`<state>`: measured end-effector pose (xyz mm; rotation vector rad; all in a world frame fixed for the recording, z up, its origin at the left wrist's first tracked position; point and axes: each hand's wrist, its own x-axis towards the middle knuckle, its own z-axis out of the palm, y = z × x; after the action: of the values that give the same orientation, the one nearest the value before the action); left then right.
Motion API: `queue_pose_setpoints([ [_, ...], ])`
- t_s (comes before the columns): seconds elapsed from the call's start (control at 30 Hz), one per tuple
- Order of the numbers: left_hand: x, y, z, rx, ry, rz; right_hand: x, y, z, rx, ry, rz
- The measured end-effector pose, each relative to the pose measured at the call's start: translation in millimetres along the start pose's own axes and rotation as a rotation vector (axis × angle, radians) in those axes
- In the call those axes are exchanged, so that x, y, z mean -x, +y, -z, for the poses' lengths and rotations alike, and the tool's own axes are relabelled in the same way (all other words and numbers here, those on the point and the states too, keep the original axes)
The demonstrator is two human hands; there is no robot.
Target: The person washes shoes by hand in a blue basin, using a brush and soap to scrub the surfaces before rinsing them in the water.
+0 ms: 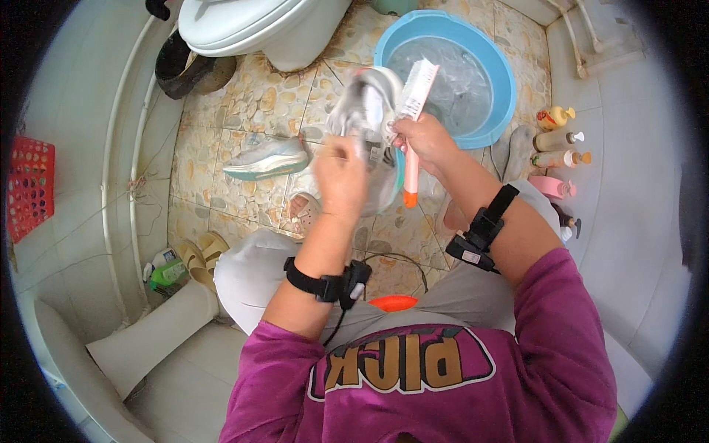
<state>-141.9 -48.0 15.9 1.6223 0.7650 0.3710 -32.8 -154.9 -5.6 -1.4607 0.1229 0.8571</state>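
A grey-and-white sneaker (370, 105), blurred by motion, is held up between my hands with its opening toward me. My left hand (340, 177) is blurred too, its fingers curled at the laces and tongue. My right hand (429, 141) grips a scrub brush with a pink, orange-tipped handle (411, 171) and white bristles (419, 83). Its fingertips also meet the sneaker's side. The other sneaker (268, 159), grey with a white and green sole, lies on its side on the tiles. Beyond the brush stands a blue plastic basin (505, 105) of cloudy water.
A toilet (238, 33) stands at the far left, with a dark bucket-like container (185, 69) beside it. Pump bottles (554, 141) and grey slippers (518, 152) line the right wall. Beige slippers (194, 260), a green bottle (168, 274) and a sink pedestal (160, 332) are at left.
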Motion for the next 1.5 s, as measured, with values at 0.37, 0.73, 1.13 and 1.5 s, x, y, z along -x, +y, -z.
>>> queue_pose_setpoints([
  [0.37, 0, -21, -23, 1.251, -0.499, 0.75, 27, -9, -12, -0.146, -0.301, -0.026],
  [0.73, -12, -31, -17, 1.198, 0.034, 0.428, 43, -18, -16, 1.279, 0.0, 0.415],
  [1.13, 6, -47, -21, 1.044, -0.043, 0.583, 51, 5, -20, 1.514, -0.188, 0.313],
  [1.5, 8, -41, -13, 1.097, -0.224, 0.616, 48, 15, -11, 1.365, -0.255, 0.167],
])
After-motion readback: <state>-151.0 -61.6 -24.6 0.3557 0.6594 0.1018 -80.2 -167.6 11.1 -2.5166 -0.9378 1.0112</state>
